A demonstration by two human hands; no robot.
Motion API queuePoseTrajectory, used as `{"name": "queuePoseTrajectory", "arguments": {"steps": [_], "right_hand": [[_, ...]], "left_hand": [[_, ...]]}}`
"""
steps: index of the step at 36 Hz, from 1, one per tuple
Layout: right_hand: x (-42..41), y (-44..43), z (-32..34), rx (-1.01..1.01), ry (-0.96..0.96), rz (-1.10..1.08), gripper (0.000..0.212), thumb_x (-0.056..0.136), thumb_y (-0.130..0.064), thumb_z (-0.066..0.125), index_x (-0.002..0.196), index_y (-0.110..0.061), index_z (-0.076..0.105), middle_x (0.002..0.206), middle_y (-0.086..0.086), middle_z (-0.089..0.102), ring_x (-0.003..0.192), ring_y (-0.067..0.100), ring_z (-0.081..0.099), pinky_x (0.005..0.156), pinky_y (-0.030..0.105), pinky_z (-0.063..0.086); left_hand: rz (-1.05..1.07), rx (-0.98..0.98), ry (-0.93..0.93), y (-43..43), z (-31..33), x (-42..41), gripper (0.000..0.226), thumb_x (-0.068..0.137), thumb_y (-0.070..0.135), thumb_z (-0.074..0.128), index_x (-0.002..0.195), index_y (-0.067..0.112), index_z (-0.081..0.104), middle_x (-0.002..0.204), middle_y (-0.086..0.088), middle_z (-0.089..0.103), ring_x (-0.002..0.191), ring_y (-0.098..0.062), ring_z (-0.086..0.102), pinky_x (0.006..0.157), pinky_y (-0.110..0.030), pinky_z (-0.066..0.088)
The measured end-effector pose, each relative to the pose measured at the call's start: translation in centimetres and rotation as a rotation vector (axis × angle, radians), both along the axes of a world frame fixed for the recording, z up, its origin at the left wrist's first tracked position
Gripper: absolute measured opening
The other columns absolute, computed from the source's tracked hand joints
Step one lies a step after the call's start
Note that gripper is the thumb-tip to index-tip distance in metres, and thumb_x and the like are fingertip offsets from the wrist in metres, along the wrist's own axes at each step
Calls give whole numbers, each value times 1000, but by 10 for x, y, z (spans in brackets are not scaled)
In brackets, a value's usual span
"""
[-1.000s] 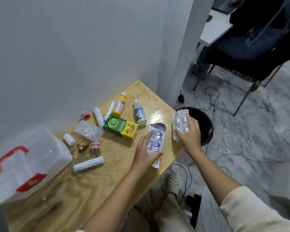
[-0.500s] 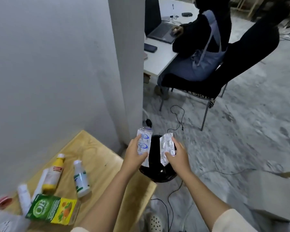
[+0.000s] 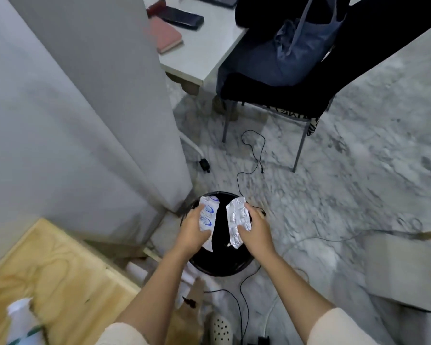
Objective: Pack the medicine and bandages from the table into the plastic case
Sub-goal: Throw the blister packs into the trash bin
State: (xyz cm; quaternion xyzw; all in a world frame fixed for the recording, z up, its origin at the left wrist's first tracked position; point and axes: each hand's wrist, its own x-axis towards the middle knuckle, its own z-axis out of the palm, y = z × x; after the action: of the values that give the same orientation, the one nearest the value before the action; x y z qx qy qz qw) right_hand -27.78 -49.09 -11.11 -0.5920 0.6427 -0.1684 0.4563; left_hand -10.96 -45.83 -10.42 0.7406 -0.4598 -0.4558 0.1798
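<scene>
Gripping blister packs over a black bin (image 3: 219,265) — left hand (image 3: 192,231) a blue-logoed one (image 3: 207,217), right hand (image 3: 255,230) a plain-foil one (image 3: 237,220).

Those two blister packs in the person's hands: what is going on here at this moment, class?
A person holds one foil blister pack in each hand: the left hand grips the blue-printed pack, the right hand the plain silver pack. Both are held over a round black bin on the floor, beside the wooden table. The plastic case is not in view.
</scene>
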Motion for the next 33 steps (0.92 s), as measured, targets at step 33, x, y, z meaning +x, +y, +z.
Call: {"name": "queuePoseTrajectory", "arguments": {"steps": [33], "right_hand": [[51,79,140,-87,46,83,49,91,-14,53,139,-14,39,140,6,45,130,22,42,106,33,35]], "left_hand": [[42,-183,-150,102,151,52,63,93,29,56,146,11,28,150,-6,33,135,-23,36,108,-35,34]]}}
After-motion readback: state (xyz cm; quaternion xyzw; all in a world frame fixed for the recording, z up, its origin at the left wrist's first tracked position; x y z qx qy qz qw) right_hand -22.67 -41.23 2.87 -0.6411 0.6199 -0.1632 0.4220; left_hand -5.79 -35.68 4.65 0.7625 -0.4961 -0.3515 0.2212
